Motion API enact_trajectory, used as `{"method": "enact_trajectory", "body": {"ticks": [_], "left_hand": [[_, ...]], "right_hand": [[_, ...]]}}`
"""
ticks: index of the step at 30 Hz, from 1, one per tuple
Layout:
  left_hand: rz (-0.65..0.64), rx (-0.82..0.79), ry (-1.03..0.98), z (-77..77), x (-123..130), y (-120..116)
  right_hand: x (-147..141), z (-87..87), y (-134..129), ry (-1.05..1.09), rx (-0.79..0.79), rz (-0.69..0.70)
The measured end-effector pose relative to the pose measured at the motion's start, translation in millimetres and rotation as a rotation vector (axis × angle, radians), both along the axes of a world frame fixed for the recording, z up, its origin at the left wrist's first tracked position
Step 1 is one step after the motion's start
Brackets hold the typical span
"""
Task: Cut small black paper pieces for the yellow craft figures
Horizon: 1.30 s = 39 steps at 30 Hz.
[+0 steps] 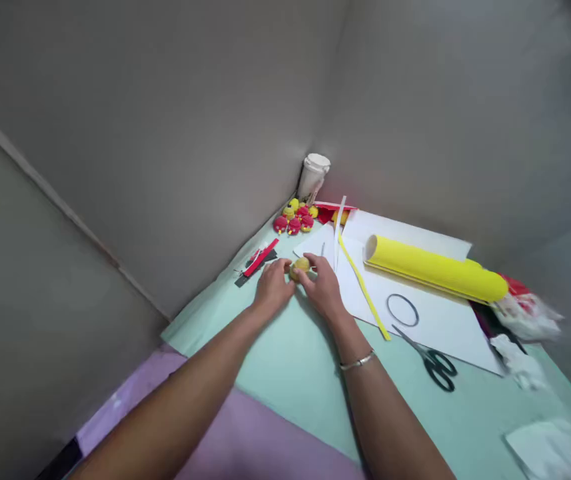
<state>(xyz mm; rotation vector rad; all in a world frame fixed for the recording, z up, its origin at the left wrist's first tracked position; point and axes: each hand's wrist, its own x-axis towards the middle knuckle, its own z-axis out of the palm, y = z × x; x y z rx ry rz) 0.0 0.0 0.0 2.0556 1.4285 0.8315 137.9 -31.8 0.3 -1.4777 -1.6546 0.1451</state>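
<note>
Between my two hands, low over the pale green table cover, is a small round yellow ball (300, 265). My left hand (274, 287) closes on its left side with the fingers curled. From the right, my right hand (322, 285) pinches it between thumb and fingers, and a thin pale bit shows by the fingertips. Just left of my hands lie red and dark grey strips (261, 259). Beyond them sits a cluster of small red and yellow balls (296, 217) with little dots on them.
A yellow felt-like roll (435, 268) lies on white sheets (418, 333) to the right. Near it are a yellow strip (365, 287), a dark ring (402, 310) and black-handled scissors (432, 363). A white cup (314, 175) stands in the corner against grey walls.
</note>
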Motion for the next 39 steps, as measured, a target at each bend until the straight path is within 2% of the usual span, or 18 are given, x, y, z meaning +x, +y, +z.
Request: {"method": "enact_trajectory", "body": {"ticks": [9, 31, 39], "left_hand": [[0.000, -0.019, -0.028, 2.2, 1, -3], [-0.023, -0.024, -0.070, 2.5, -1, -1], [-0.021, -0.064, -0.102, 3.9, -2, -1]], "right_hand": [[-1, -0.9, 1, 0.009, -0.019, 0.016], [5, 3.2, -6, 0.211, -0.081, 0.023], [15, 6.2, -7, 0.168, -0.123, 0.122]]}}
